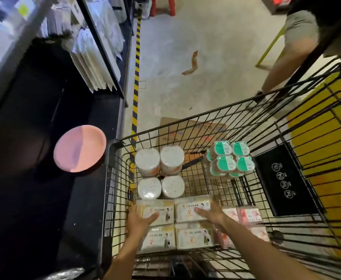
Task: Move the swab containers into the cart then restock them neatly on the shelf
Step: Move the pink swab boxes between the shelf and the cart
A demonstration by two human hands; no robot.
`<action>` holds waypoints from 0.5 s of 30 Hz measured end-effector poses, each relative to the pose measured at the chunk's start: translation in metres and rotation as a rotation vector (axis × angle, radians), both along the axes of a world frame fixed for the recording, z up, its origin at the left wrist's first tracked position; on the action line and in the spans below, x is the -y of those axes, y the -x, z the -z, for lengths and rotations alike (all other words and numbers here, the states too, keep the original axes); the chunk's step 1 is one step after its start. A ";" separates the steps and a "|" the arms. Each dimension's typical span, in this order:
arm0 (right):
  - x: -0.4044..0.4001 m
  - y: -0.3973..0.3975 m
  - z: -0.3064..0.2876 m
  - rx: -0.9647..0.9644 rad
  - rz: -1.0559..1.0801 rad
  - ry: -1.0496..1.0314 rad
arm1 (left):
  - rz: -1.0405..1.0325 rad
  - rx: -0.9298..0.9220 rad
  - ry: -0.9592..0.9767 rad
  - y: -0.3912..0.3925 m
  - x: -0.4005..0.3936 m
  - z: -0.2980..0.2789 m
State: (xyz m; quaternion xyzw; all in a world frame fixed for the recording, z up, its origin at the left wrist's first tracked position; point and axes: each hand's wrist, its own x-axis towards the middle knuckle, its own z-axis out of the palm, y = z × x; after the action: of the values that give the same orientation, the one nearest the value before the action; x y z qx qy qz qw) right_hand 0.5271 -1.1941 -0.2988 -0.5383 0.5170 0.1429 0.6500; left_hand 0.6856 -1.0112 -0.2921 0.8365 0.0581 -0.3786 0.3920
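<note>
Both hands down inside the wire cart (222,118). Left hand (140,219), grip spread, fingers straight, lying on the top-left rectangular swab box (155,211). Right hand (214,215), grip also spread, flat on the adjoining box (187,209); neither grip curls around a box. Two more such boxes (193,237) lie nearer the wrists. Beyond the fingertips: four round white tubs (159,172). Beyond and right of the right grip: green-lidded tubs (230,158). Pink packs (248,215) just right of the right wrist.
</note>
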 end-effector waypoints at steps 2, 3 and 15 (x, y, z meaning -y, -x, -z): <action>-0.001 -0.002 0.006 -0.034 -0.038 0.002 | 0.017 -0.024 0.003 -0.002 -0.004 0.009; -0.002 -0.003 0.009 -0.058 -0.051 0.011 | 0.031 -0.034 0.006 -0.003 -0.006 0.012; -0.014 -0.008 0.040 -0.218 -0.120 0.381 | 0.232 0.035 -0.140 -0.009 -0.014 0.029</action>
State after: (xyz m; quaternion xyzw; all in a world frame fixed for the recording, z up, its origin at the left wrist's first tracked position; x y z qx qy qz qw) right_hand 0.5354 -1.1802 -0.3391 -0.6624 0.5689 0.1387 0.4672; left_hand 0.6947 -0.9972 -0.3214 0.8693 -0.0196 -0.4020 0.2871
